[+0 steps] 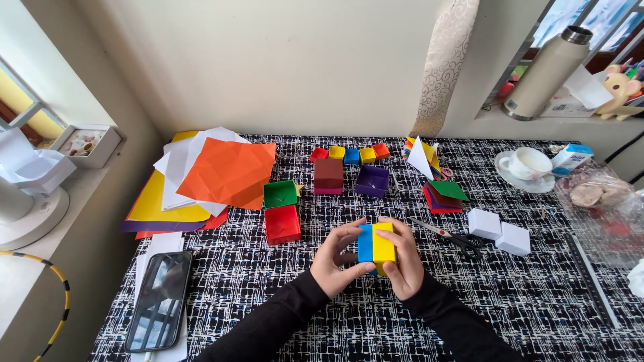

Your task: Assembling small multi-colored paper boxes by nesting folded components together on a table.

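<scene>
Left hand [333,263] and right hand [404,260] pinch blue-and-yellow paper box [376,245] between them, frame centre; red paper box [282,224] left, scissors [448,234] right.

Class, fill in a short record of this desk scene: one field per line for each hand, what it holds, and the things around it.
left hand: grips the blue side of the paper box
right hand: grips its yellow side
box position: lifted above the patterned table
left of hands: red box, green box, phone
right of hands: scissors, two white boxes
</scene>
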